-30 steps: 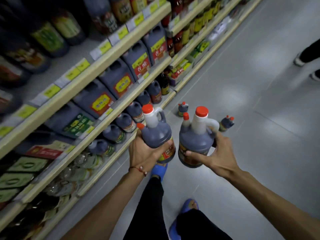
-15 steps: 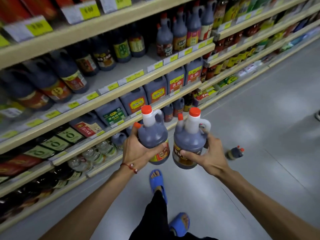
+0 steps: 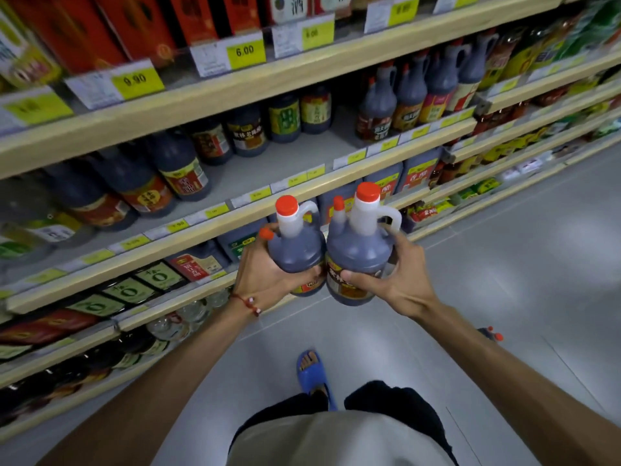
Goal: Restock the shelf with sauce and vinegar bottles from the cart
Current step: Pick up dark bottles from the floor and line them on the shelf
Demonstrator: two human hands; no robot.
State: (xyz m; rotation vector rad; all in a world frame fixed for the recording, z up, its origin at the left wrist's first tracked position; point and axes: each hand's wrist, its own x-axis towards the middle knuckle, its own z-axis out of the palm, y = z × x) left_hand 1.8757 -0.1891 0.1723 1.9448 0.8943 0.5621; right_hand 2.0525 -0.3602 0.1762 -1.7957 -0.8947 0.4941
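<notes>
Bottles fill both hands at mid-frame, in front of the shelving. The left hand (image 3: 268, 277) wraps the lower body of the left bottle (image 3: 297, 250), its fingers (image 3: 311, 274) curled shut around the label. The right hand (image 3: 400, 277) clasps the right bottle (image 3: 358, 260) the same way, thumb across the label, the other fingers closed round the far side. Both bottles stand nearly upright, long axes running toward 12 o'clock with a slight lean toward 1, red caps uppermost, white necks and loop handles turned toward 3 o'clock. Their dark bodies touch side by side.

Behind them, from 9 to 2 o'clock, runs the shelf (image 3: 235, 227) with yellow price tags along its edge; a bare stretch of board lies between rows of dark bottles. A red cord bracelet (image 3: 248, 302) circles the left wrist. At 6 o'clock a foot in a blue sandal (image 3: 312, 371) stands on the grey floor (image 3: 521, 264). Another small bottle (image 3: 489, 332) lies on the floor at 4 o'clock, partly hidden by the right forearm.
</notes>
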